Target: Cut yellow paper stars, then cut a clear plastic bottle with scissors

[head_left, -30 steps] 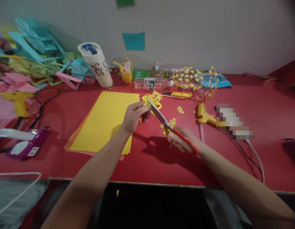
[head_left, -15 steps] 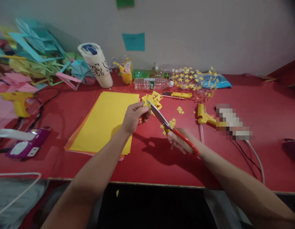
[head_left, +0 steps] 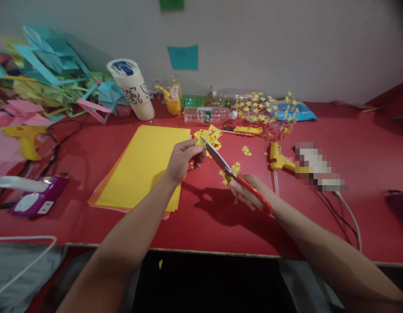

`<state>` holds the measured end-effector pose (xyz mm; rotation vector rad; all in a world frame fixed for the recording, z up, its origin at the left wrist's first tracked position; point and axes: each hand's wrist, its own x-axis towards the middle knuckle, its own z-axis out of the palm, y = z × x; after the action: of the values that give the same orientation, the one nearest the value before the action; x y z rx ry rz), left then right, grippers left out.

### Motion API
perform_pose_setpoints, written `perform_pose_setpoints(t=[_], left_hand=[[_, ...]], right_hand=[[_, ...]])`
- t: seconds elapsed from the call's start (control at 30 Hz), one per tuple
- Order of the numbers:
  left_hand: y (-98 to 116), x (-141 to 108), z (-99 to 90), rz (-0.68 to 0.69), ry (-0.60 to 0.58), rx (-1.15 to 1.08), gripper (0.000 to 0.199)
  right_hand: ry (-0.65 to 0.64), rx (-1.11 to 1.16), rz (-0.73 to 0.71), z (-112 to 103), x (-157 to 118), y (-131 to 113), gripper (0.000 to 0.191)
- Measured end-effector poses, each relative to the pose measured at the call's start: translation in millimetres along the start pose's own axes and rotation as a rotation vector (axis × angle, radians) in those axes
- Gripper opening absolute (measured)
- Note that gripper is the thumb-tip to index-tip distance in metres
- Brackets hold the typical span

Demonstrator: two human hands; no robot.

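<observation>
My left hand (head_left: pixel 185 160) pinches a small piece of yellow paper (head_left: pixel 200 140), held up above the table. In my right hand (head_left: pixel 247 191) are red-handled scissors (head_left: pixel 221 161), their blade tips at that paper. The blades look closed or nearly so. Beneath the scissors lies a heap of small yellow paper stars (head_left: pixel 235 168). Yellow paper scraps (head_left: pixel 213 135) with cut-outs are piled just behind my left fingertips. A stack of yellow sheets (head_left: pixel 139 165), with orange and pink edges below, lies partly under my left forearm.
Behind my hands lie a yellow cutter knife (head_left: pixel 248 130), a clear bottle (head_left: pixel 198 114) and a star-covered plastic bottle (head_left: pixel 260 106). A yellow glue gun (head_left: pixel 277 155) rests at right, another glue gun (head_left: pixel 27 141) at left. A white tumbler (head_left: pixel 132 91) stands beside folded paper shapes (head_left: pixel 51 56).
Almost nothing differs. Both hands, the scissors and the yellow paper hold nearly the same position, with only a slight shift of the view.
</observation>
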<state>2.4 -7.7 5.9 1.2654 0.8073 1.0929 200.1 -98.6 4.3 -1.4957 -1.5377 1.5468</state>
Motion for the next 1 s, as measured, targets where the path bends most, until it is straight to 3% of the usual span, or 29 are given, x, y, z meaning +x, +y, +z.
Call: perform_pose_setpoints(t=[0.53,0.77,1.0], left_hand=[[1.3,4.4,0.2,0.044,0.148,-0.063,0.015],[3.1,2.8,3.0,-0.043,0.087,-0.071,0.016],[0.7,4.7,-0.2,-0.004,0.101,-0.08,0.019]], right_hand=[[0.019,-0.021,0.044,3.5,1.7,-5.2,0.056],[0.084,-0.019,0.058,5.1,2.2,-5.1,0.056],[0.057,0.008,0.021,4.4,2.2,-5.9,0.056]])
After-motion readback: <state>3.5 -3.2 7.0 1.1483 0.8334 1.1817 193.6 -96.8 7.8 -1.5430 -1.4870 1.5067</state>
